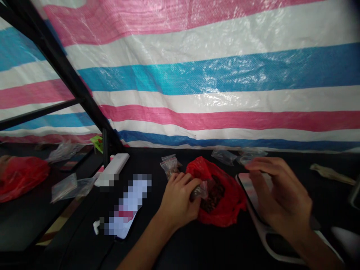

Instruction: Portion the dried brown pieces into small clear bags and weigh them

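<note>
My left hand [181,200] is closed around a small clear zip bag [200,190] with something dark inside, at the left edge of an open red plastic bag [233,198]. Small dark brown pieces [215,193] lie in the red bag. Just behind my left fingers is another little zip bag [170,165] with brownish contents. My right hand [281,198] hovers over a flat device with a shiny top and pale body [260,234], which looks like a scale. Its thumb and fingers are pinched together, and whatever may be between them cannot be made out.
Clear plastic bags [224,156] lie along the back edge. To the left are a lit phone [128,210], a white earbud [96,227] and a white box-shaped item [114,168]. Another red bag [25,176] sits far left, beyond a black metal frame [64,75]. Striped sheeting [197,75] hangs behind.
</note>
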The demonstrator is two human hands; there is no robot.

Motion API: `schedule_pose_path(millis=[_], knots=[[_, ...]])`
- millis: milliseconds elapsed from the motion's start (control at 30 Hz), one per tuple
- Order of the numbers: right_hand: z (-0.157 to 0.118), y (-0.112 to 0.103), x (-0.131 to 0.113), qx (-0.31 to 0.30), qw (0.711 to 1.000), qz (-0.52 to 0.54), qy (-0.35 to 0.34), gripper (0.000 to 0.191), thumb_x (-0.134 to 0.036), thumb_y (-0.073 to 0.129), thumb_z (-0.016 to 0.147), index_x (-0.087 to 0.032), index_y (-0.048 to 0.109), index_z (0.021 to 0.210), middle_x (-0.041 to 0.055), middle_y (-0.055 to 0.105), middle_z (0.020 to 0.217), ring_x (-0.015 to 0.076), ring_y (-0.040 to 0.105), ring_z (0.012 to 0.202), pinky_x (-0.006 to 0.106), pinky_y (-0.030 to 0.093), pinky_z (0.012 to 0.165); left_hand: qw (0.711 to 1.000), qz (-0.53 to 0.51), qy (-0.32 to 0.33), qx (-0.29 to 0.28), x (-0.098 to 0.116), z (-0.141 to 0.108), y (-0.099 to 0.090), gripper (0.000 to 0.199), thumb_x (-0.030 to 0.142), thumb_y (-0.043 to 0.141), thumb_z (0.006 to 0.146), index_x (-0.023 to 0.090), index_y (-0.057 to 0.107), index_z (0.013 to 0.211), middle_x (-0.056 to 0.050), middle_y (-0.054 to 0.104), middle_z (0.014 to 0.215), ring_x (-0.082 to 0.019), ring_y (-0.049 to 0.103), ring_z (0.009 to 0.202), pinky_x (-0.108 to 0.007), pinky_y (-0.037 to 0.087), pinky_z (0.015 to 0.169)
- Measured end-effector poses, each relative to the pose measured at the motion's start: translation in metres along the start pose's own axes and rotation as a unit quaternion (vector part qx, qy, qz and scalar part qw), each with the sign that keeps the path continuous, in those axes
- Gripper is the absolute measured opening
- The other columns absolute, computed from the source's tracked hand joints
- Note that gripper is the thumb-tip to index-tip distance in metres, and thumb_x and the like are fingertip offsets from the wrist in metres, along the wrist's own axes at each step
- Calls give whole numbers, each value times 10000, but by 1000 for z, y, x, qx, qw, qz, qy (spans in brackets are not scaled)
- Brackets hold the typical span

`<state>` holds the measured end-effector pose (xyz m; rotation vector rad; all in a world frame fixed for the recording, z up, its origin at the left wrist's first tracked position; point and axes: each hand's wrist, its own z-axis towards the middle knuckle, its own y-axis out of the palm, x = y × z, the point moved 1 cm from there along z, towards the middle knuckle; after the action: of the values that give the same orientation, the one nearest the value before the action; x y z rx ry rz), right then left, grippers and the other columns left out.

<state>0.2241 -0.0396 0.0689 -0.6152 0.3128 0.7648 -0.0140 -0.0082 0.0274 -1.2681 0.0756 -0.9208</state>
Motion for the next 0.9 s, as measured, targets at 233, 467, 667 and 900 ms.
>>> schedule_pose_path(millis=[233, 467, 667, 900], knots=[[-8, 11, -1, -125, 987, 12, -98, 346, -30, 577, 928, -264, 660, 1169, 67, 625, 1104, 198, 662, 972, 340, 549, 810, 998, 51, -29, -23, 1, 2, -3, 137, 127, 647, 788, 229, 628, 876, -46, 709, 945, -268, 629, 933, -443, 403, 867], [-8, 13, 2, -163, 981, 12, -109, 337, -40, 563, 939, -253, 653, 1184, 79, 613, 1119, 194, 655, 986, 322, 558, 797, 999, -11, -16, -50, -1, 2, -1, 248, 141, 649, 845, 248, 665, 1067, -38, 731, 1051, -268, 656, 1006, -435, 401, 892], [-7, 13, -4, -180, 978, 17, -107, 309, -77, 585, 941, -262, 650, 1180, 58, 685, 1084, 187, 690, 937, 318, 564, 791, 991, -129, -32, 9, 1, 2, -5, 222, 161, 621, 908, 245, 627, 1114, -39, 726, 1077, -243, 659, 983, -402, 452, 897], [-12, 21, -12, -237, 963, 51, -121, 196, -149, 577, 999, -265, 663, 1132, 34, 748, 1059, 161, 714, 893, 293, 562, 784, 946, -318, -55, 43, 10, -4, 8, 362, 271, 731, 892, 241, 542, 1200, -30, 706, 1037, -187, 673, 870, -309, 540, 791]])
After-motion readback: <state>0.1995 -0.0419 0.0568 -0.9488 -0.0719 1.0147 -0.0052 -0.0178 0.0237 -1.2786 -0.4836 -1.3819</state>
